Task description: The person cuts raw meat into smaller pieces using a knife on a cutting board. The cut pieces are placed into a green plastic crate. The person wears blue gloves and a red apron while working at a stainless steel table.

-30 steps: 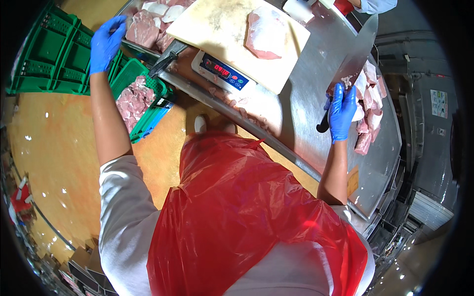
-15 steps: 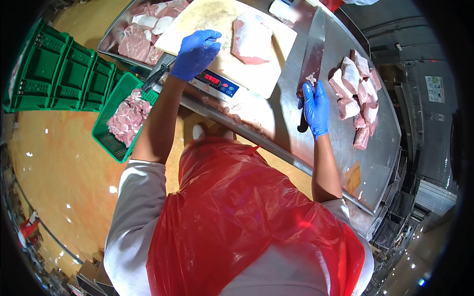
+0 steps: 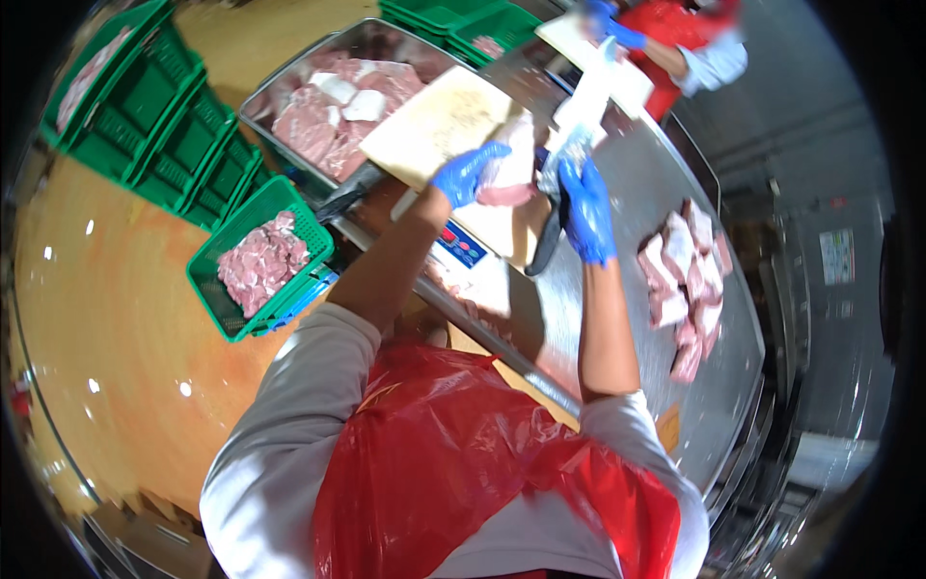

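Note:
My left hand (image 3: 469, 175), in a blue glove, grips the left side of a pale, fat-covered piece of meat (image 3: 509, 166) on the white cutting board (image 3: 434, 121). Closed around a knife (image 3: 548, 241), my right hand (image 3: 589, 214) is just right of that piece. The knife's dark handle end points toward me and its bright, blurred blade points away. A scale with a blue panel (image 3: 463, 245) shows at the board's near edge. Several cut meat chunks (image 3: 690, 275) lie in a pile on the steel table to the right.
A metal tub (image 3: 280, 82) of large meat pieces stands left of the board, a dark-handled tool (image 3: 349, 193) by its near corner. Below is a green crate (image 3: 207, 280) of trimmings, beside stacked green crates (image 3: 145, 135). Across the table a co-worker (image 3: 675, 43) works at another board.
My left hand has moved right onto the meat. My right hand has brought the knife left, beside the piece. The view has shifted, bringing the co-worker into sight.

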Tool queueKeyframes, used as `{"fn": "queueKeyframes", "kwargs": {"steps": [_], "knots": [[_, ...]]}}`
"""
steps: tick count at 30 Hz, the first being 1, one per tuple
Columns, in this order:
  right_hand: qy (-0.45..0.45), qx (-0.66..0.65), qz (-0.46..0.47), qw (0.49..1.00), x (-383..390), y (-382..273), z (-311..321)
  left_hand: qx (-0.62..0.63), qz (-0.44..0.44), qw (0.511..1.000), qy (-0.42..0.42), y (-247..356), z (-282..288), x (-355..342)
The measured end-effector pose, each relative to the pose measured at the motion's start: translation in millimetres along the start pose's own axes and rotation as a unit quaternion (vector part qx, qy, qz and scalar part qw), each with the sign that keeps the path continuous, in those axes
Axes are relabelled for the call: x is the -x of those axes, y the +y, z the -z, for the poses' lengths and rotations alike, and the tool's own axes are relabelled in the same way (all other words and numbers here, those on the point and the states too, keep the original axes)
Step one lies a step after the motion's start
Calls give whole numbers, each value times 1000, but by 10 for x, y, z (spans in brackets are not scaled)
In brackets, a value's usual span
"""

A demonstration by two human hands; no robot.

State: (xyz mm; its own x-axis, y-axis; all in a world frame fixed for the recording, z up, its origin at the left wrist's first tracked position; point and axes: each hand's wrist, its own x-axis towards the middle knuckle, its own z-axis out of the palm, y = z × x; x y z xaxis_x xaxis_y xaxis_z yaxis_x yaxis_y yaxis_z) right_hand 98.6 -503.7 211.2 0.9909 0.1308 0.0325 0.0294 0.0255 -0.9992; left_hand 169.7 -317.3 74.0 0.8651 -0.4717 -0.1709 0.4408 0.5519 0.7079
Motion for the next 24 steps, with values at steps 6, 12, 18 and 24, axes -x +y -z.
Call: {"fn": "queueKeyframes", "kwargs": {"steps": [6, 12, 18, 24], "knots": [[-36, 80, 5, 996, 602, -212, -154, 110, -141, 983, -46, 319, -83, 1168], [50, 37, -30, 998, 893, 96, 109, -104, -240, 964, -47, 1399, 793, 659], [64, 33, -49, 996, 852, 229, 266, -629, -161, 671, 357, 2365, 431, 143], [161, -1, -113, 981, 1473, 598, 471, -600, -415, 684, -29, 449, -979, -79]]}}
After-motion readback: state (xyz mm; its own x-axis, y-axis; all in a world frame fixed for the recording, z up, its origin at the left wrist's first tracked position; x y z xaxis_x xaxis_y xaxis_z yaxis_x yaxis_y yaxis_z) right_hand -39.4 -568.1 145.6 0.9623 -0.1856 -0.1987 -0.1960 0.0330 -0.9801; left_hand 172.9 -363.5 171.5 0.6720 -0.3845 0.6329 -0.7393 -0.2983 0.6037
